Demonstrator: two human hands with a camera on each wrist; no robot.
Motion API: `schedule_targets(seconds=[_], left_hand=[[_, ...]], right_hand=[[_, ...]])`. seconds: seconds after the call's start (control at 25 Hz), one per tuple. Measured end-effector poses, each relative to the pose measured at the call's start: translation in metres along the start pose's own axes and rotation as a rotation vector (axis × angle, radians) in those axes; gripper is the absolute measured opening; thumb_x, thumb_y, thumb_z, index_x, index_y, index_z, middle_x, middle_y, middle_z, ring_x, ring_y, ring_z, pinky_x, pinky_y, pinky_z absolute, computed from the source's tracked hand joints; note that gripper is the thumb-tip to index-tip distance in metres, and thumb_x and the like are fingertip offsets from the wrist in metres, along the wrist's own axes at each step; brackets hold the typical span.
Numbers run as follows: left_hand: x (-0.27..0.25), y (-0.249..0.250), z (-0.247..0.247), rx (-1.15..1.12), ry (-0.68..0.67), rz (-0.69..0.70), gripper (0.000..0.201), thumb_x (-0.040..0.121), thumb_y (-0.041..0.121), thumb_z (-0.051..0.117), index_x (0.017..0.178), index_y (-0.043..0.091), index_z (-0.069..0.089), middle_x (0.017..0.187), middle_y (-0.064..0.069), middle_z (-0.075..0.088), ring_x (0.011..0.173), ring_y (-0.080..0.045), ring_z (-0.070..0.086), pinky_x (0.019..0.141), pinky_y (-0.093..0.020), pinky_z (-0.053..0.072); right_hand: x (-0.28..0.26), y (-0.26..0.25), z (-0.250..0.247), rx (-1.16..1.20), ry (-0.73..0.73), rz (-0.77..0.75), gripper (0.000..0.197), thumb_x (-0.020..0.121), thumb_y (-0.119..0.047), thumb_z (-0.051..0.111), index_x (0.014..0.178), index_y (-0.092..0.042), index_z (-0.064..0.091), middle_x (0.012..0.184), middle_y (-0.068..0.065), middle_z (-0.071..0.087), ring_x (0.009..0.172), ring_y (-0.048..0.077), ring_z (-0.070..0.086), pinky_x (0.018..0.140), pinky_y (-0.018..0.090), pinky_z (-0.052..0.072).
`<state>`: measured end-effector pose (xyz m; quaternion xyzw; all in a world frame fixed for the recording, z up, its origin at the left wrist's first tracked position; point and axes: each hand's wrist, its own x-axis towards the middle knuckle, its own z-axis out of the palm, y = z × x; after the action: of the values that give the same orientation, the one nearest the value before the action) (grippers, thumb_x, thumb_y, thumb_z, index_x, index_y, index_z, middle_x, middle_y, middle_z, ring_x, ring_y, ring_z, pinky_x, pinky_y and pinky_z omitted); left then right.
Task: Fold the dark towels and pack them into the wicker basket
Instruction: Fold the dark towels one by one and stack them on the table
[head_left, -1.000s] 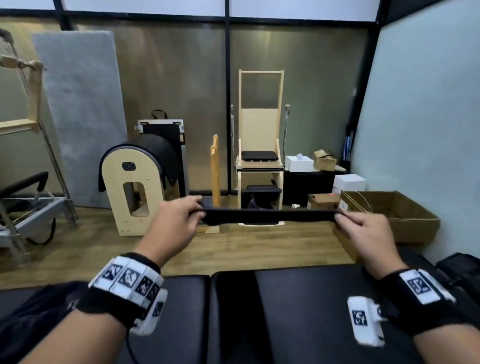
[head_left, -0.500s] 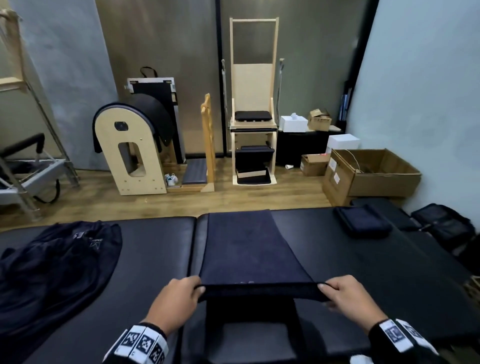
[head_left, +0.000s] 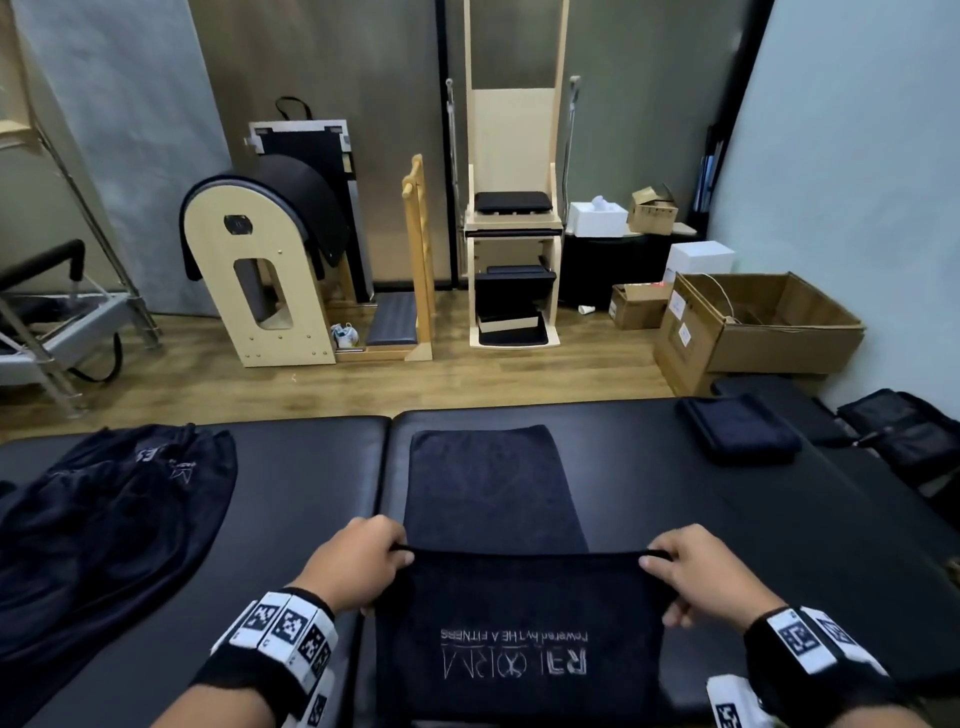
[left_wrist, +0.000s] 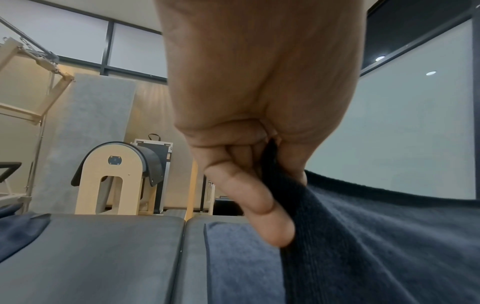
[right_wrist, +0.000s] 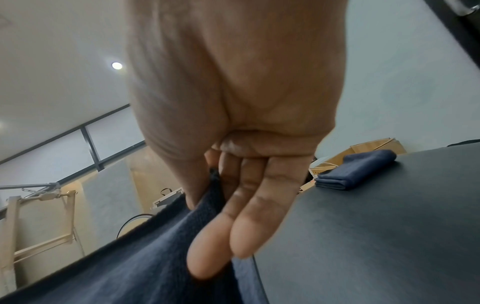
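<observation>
A dark navy towel (head_left: 493, 488) lies stretched lengthwise on the black padded table (head_left: 727, 519), its near end lifted and showing printed lettering. My left hand (head_left: 363, 564) pinches the near left corner, and the left wrist view shows the cloth (left_wrist: 376, 236) caught between thumb and fingers. My right hand (head_left: 685, 569) pinches the near right corner, the towel (right_wrist: 155, 246) running off to the left in its wrist view. A folded navy towel (head_left: 737, 428) sits at the table's far right (right_wrist: 355, 168). No wicker basket is in view.
A heap of dark unfolded towels (head_left: 98, 525) covers the table's left end. Beyond the table stand a wooden barrel apparatus (head_left: 265, 270), a wooden chair frame (head_left: 511, 208) and an open cardboard box (head_left: 753, 327) on the floor at right.
The towel was held taut in the air a second ago. It now lies across the table, and both hands have drawn its near edge back toward me and lifted it.
</observation>
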<state>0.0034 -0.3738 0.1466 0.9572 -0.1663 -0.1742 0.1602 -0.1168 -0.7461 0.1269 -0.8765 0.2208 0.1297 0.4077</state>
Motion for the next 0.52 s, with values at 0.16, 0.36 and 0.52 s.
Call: schedule_targets(seconds=[0.16, 0.36, 0.52], left_hand=[[0.079, -0.017, -0.016, -0.019, 0.013, -0.004, 0.037, 0.09, 0.028, 0.061, 0.057, 0.027, 0.045, 0.067, 0.005, 0.058, 0.075, -0.022, 0.064, 0.06, -0.03, 0.043], [0.183, -0.039, -0.042, -0.065, 0.058, -0.028, 0.032, 0.087, 0.03, 0.065, 0.059, 0.034, 0.05, 0.076, 0.0, 0.064, 0.088, -0.026, 0.064, 0.072, -0.032, 0.05], [0.256, -0.052, -0.048, -0.042, 0.053, -0.045, 0.028, 0.087, 0.029, 0.065, 0.063, 0.031, 0.051, 0.085, -0.005, 0.066, 0.093, -0.031, 0.062, 0.072, -0.033, 0.048]], right_hand=[[0.068, -0.037, -0.01, -0.006, 0.101, -0.073, 0.012, 0.093, -0.009, 0.066, 0.081, -0.011, 0.068, 0.064, 0.017, 0.072, 0.052, 0.029, 0.072, 0.045, 0.034, 0.055], [0.162, -0.084, -0.019, -0.012, 0.217, -0.039, 0.016, 0.087, -0.004, 0.073, 0.075, -0.015, 0.072, 0.063, 0.01, 0.073, 0.052, 0.02, 0.073, 0.053, 0.035, 0.061], [0.235, -0.107, -0.022, -0.043, 0.251, -0.041, 0.018, 0.088, -0.004, 0.071, 0.074, -0.017, 0.073, 0.066, 0.006, 0.073, 0.053, 0.016, 0.073, 0.053, 0.027, 0.06]])
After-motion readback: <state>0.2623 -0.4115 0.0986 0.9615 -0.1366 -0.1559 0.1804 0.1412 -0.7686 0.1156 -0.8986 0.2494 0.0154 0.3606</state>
